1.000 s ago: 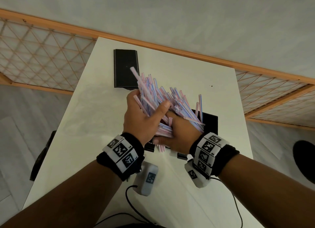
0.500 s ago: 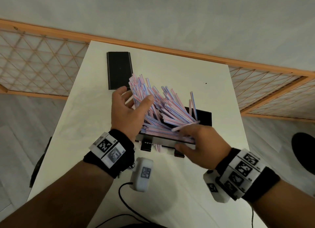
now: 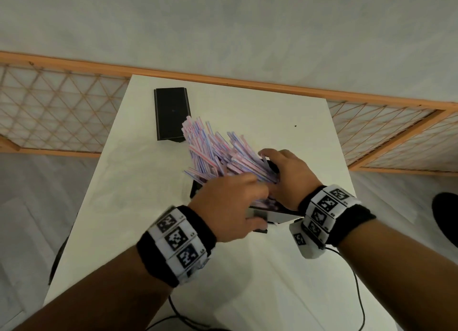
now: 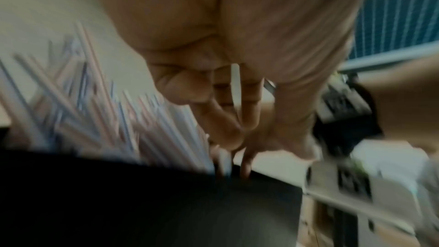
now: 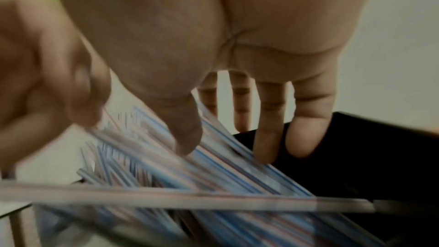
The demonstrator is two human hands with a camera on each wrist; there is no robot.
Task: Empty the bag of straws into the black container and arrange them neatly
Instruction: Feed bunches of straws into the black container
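A heap of pink and blue striped straws lies in the black container mid-table, fanning up and to the left over its rim. My left hand reaches across the near side, fingers pressing on the straws' lower ends. In the blurred left wrist view its fingers point down at the container beside the straws. My right hand rests on the right end. Its fingers are spread straight, touching the straws over the container. No bag is in view.
A flat black lid lies at the back left of the white table, just beyond the straw tips. Cables trail over the near edge. A wooden lattice fence runs behind the table.
My left hand has swung from the left side of the straws across to their near end. My right hand has moved up from the container's front to its right end. The straws now lean further left.
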